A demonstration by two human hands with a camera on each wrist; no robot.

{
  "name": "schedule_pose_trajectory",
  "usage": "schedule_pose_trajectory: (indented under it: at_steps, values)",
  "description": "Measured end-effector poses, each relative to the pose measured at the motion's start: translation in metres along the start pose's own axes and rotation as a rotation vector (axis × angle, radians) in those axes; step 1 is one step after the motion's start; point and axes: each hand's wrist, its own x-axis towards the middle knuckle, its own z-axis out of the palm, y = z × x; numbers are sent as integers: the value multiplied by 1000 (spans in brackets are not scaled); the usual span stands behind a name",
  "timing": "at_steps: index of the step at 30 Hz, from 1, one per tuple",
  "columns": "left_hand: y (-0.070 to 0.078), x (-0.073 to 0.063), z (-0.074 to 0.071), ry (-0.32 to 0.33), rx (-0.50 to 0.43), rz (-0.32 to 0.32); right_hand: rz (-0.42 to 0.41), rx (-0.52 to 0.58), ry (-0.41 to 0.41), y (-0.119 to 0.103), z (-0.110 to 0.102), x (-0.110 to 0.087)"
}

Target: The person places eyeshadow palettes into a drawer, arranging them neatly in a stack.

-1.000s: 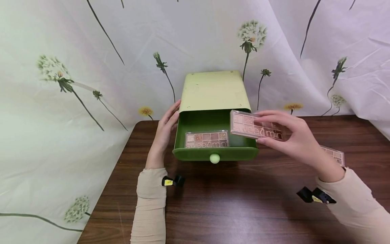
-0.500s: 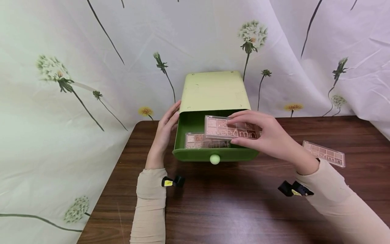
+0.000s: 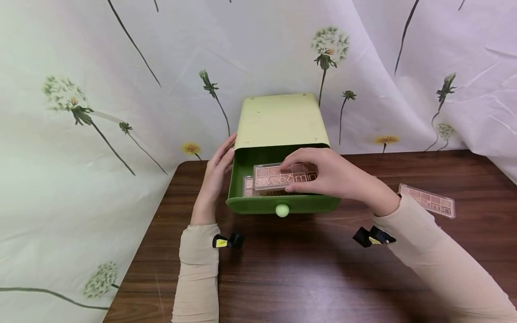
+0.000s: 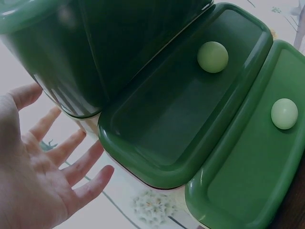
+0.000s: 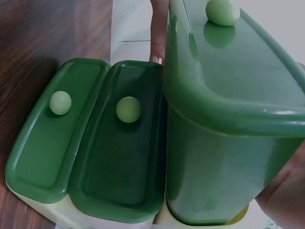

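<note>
My right hand (image 3: 333, 175) pinches a clear-cased eyeshadow palette (image 3: 268, 180) between thumb and fingers, over the pulled-out top drawer (image 3: 250, 206). Beneath it, another palette (image 3: 247, 185) lies in the drawer, mostly covered. My left hand (image 3: 213, 177) touches the left side of the pale green drawer cabinet (image 3: 282, 120). From the left wrist, that hand (image 4: 47, 176) shows spread, fairly straight fingers beside the cabinet. In the right wrist view, the drawer hides most of the right hand (image 5: 283, 193) and the whole palette.
A further eyeshadow palette (image 3: 430, 201) lies on the dark wooden table (image 3: 282, 278), right of the cabinet. Two lower drawers, the middle one (image 4: 167, 124) and the bottom one (image 4: 248, 162), are closed and have round knobs. Behind hangs a dandelion-print cloth (image 3: 161, 45).
My right hand has carried the palette leftward and down, from the drawer's right side to above the palette inside. The left hand keeps its place on the cabinet.
</note>
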Motion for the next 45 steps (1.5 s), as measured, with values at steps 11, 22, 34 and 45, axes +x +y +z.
schedule_pose_trajectory:
  at_steps: [11,22,34,45]
  values:
    - [-1,0,-1,-2,-13,5,74,-69,-132,8,5,17]
    - [-1,1,-2,-6,-21,10,68,-215,-193,4,15,27]
    - [0,0,-2,-12,-26,14,50,-131,-177,3,13,28]
    - [-1,0,-1,-11,-35,17,-50,-23,89,15,-4,-7]
